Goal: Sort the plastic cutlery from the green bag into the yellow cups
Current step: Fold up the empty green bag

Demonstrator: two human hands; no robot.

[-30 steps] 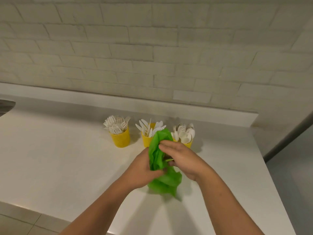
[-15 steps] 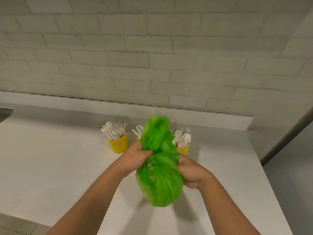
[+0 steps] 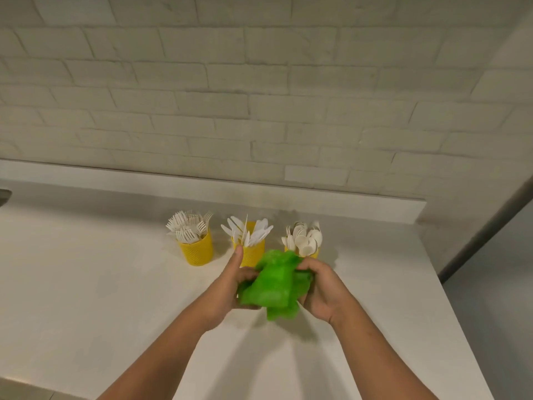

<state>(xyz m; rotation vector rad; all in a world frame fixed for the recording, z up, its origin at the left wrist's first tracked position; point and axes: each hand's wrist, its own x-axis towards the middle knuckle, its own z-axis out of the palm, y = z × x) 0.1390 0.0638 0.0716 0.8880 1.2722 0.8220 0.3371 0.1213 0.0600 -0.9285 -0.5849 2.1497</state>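
Both hands hold a crumpled green plastic bag point(image 3: 274, 287) above the white counter. My left hand point(image 3: 230, 287) grips its left side with the thumb raised, and my right hand point(image 3: 323, 290) grips its right side. Behind the bag stand three yellow cups in a row: the left cup point(image 3: 197, 251) is full of white forks, the middle cup point(image 3: 253, 252) holds white knives, and the right cup point(image 3: 315, 252), mostly hidden behind the bag, holds white spoons. What is inside the bag cannot be seen.
The white counter point(image 3: 86, 298) runs to a low ledge under a pale brick wall point(image 3: 259, 96). Its right edge point(image 3: 450, 313) drops off to a grey floor. A dark object's corner point(image 3: 4, 196) shows at the far left.
The bag hung long and upright between my hands half a second ago; now it is bunched into a smaller wad, held lower and nearer the cups.
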